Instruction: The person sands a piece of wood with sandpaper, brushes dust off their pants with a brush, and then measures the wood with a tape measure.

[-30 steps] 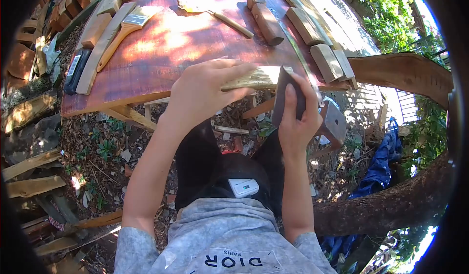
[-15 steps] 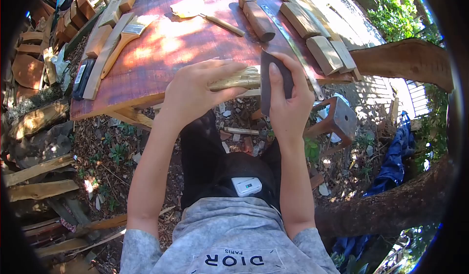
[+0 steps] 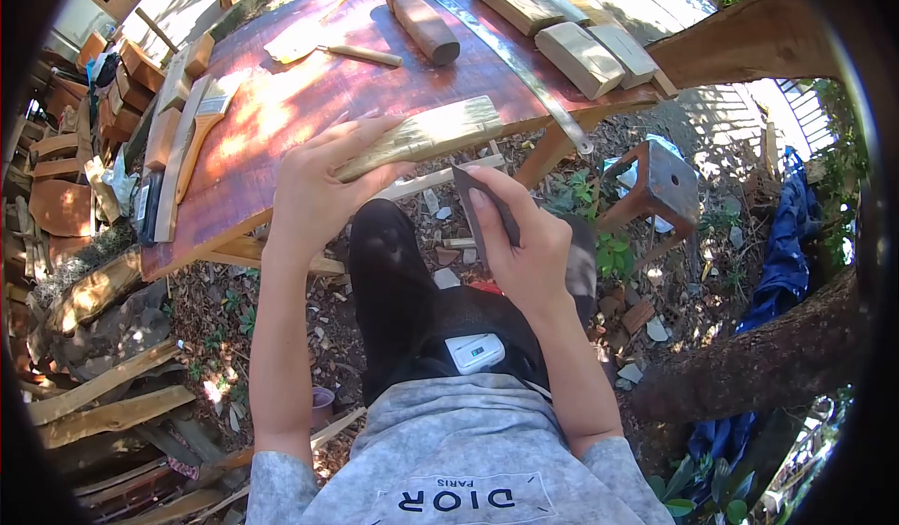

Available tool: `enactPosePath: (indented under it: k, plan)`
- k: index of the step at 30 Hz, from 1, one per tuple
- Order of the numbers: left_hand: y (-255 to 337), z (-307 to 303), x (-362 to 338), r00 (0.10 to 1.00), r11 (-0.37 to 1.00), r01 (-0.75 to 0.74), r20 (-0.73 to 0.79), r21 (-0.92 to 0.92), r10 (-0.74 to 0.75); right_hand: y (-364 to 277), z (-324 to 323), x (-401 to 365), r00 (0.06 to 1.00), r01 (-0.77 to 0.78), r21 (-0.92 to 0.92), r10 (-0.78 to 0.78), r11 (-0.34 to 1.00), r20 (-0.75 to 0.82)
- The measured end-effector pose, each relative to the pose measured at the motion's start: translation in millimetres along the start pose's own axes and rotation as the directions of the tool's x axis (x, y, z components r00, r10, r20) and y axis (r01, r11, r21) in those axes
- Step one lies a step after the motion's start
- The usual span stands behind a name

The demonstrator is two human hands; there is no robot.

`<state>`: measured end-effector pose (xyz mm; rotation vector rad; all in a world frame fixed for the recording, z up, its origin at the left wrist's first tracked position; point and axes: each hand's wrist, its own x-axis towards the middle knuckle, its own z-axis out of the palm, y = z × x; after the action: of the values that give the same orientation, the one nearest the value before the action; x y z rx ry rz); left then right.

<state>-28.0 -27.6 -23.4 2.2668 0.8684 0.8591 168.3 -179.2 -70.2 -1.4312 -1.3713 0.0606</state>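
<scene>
My left hand [image 3: 332,164] is closed round one end of a pale wooden block [image 3: 435,132], held at the near edge of the reddish table [image 3: 309,103]. The block's free end points right, with small marks along its side. Below and right of it, my right hand [image 3: 520,235] pinches a dark sheet of sandpaper [image 3: 482,211] between thumb and fingers. The sandpaper is apart from the block. Beyond the block lie a wooden mallet [image 3: 421,24] and a tool with a wooden handle [image 3: 365,55], its far part washed out by glare.
A metal ruler [image 3: 515,71] lies slantwise, its end past the table edge. Wooden blocks [image 3: 581,59] sit at the right. A paintbrush [image 3: 201,136] and a dark-handled tool [image 3: 147,208] lie at the left edge. A stool [image 3: 665,183] stands right of the table.
My right hand has come down and away from the block with the sandpaper, uncovering the block's right end. The view has shifted, and my left hand still grips the block.
</scene>
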Motion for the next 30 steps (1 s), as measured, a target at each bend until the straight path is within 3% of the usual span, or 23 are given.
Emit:
enactPosePath:
  k: [2, 8, 15, 21, 30]
  plan:
    - [-0.3, -1.1, -0.3, 1.0, 1.0, 0.004, 0.011, -0.011, -0.004, 1.1, -0.4, -3.6, 0.997, -0.041, 0.068, 0.044, 0.997, -0.056]
    - [3.8, -0.4, -0.7, 0.999, 0.999, 0.027, 0.019, 0.018, -0.027, 5.0, -5.9, -17.1, 0.984, -0.173, 0.15, 0.177, 0.973, -0.01]
    - [-3.0, 1.7, -0.7, 0.998, 0.993, -0.061, -0.029, 0.104, 0.064, 5.3, -8.9, -16.3, 0.987, -0.162, 0.195, 0.161, 0.967, 0.02]
    - [3.3, 1.5, -1.3, 0.999, 0.994, -0.002, -0.041, 0.107, 0.006, 8.3, -6.2, -9.6, 0.987, -0.155, 0.226, 0.143, 0.962, 0.069]
    - [0.0, -0.7, -2.1, 0.997, 0.987, -0.059, -0.036, 0.149, 0.065, 6.1, -1.6, 7.4, 0.98, -0.094, 0.25, 0.046, 0.964, 0.192]
